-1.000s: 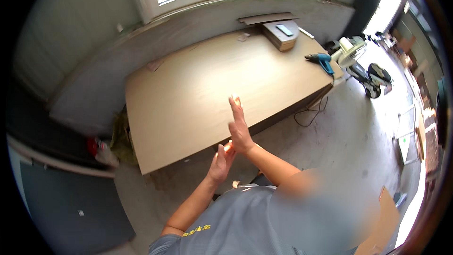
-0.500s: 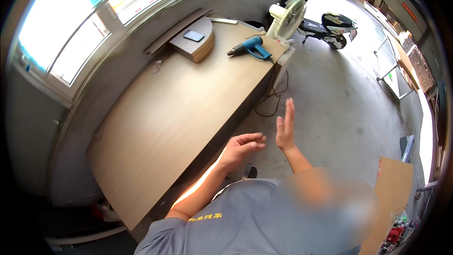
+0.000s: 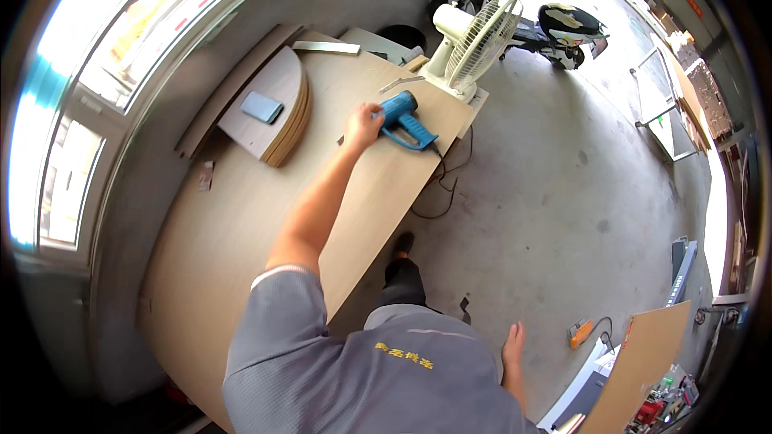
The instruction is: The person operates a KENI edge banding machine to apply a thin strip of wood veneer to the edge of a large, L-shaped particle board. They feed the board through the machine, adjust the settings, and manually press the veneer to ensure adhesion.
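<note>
A blue heat gun lies on its side on the wood-grain table, close to the far right edge. My left arm is stretched out over the table, and my left hand is closed around the front of the heat gun's barrel. The dark tip of its nozzle pokes out on the left of my fingers. From the handle a black cord drops over the table edge. Low beside my body on the right, my right hand hangs empty above the floor, its fingers stretched.
A white fan stands at the table's far corner. Stacked quarter-round boards carry a phone near the window wall. Beyond the fan is a scooter. An orange power tool and a cardboard sheet are at lower right.
My left hand has gone from in front of my body to the heat gun and taken hold of it. My right hand has dropped to my side. I have come closer to the fan.
</note>
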Tool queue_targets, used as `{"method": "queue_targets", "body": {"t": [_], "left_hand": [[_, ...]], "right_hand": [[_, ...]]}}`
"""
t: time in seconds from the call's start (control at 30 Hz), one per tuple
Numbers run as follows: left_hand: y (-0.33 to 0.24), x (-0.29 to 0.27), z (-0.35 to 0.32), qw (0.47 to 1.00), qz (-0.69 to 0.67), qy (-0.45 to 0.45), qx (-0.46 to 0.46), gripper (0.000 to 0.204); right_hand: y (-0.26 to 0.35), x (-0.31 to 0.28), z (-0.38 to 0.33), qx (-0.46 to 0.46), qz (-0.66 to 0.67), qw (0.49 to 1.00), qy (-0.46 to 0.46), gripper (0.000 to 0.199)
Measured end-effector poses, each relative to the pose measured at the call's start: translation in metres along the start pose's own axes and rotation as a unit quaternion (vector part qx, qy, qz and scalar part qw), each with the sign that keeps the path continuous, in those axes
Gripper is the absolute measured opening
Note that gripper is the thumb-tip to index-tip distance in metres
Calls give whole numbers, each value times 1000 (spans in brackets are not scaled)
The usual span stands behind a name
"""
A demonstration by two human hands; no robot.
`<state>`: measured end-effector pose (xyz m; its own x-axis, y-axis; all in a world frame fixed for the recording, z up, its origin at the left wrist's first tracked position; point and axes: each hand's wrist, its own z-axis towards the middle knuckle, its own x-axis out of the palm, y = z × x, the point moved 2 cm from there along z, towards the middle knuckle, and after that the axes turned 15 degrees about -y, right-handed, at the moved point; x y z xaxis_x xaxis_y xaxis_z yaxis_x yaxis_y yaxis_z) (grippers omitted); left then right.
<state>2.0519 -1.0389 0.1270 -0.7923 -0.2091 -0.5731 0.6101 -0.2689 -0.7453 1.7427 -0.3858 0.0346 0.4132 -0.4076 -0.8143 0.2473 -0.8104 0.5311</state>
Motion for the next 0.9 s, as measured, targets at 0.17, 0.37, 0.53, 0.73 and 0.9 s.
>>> {"method": "queue_targets", "body": {"t": [0.17,0.37,0.53,0.73,0.9], "left_hand": [[35,126,119,984,129,83,88,42],[75,231,177,965,189,115,138,41],[108,245,193,994,88,38,53,31],[56,110,163,991,-69,-112,6,33],[-104,119,41,986,-106,-82,98,41]], "right_hand": [[-83,15,-16,151,16,988,35,56],[4,14,-62,238,25,969,54,53],[-6,10,-49,187,-16,982,-4,53],[51,-34,-6,228,-7,971,-76,55],[99,-57,137,169,216,961,-46,55]]}}
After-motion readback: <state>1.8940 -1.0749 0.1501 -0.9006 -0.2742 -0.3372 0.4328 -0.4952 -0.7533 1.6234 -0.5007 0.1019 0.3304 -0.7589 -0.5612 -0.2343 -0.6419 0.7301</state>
